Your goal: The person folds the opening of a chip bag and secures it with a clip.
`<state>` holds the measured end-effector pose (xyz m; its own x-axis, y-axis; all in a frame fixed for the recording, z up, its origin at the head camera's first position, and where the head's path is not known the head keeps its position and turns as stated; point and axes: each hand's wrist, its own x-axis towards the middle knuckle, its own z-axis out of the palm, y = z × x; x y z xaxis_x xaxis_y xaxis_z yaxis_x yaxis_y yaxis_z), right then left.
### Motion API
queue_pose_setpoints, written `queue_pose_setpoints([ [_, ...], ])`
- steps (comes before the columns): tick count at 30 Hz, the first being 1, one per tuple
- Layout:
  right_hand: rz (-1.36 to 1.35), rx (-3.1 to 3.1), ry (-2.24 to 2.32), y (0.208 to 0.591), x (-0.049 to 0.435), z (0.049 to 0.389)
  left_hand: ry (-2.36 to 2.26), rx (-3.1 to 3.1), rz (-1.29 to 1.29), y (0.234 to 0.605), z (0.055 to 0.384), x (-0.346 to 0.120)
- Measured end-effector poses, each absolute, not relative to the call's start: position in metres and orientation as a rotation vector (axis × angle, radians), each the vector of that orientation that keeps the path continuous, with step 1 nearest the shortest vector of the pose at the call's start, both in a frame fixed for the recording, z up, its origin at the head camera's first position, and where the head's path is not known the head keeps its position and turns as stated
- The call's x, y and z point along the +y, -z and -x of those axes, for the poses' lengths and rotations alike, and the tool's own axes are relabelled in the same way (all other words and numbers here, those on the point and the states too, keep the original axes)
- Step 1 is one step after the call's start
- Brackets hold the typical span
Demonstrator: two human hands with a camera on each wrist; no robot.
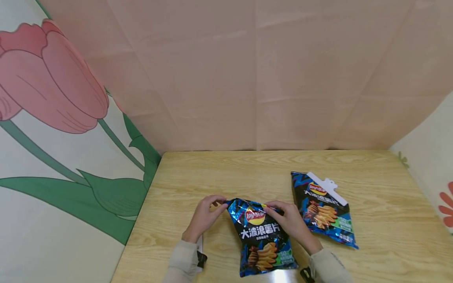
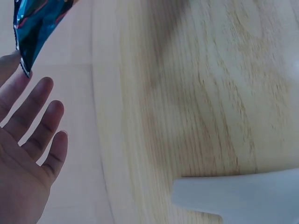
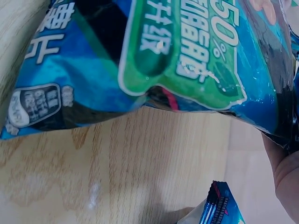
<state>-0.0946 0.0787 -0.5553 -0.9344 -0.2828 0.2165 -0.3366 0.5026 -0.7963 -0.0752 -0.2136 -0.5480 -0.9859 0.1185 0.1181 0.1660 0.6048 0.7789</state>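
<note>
A blue and black Lay's chip bag (image 1: 263,232) stands tilted up at the front middle of the table, its printed face towards me. My left hand (image 1: 207,216) pinches the bag's upper left corner between thumb and index finger. The other three fingers spread loose in the left wrist view. At the bag's upper right, my right hand (image 1: 288,220) grips the top edge, thumb over the front. In the right wrist view the bag (image 3: 93,60) fills the upper part, and only part of the right hand (image 3: 287,179) shows.
A second chip bag (image 1: 327,216) lies to the right, with a white sealing clip (image 1: 327,188) across its top. Another white clip (image 2: 238,191) lies on the wooden table (image 1: 226,169) by my left wrist. A pink cloth (image 1: 255,78) hangs behind the table.
</note>
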Motion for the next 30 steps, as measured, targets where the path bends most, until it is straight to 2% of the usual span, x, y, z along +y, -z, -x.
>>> queue_pose_setpoints([
  [30,-0.547,-2.698,-1.426,0.553,0.080,0.094,1.357,-2.807,0.101,0.566,0.050,-0.241],
])
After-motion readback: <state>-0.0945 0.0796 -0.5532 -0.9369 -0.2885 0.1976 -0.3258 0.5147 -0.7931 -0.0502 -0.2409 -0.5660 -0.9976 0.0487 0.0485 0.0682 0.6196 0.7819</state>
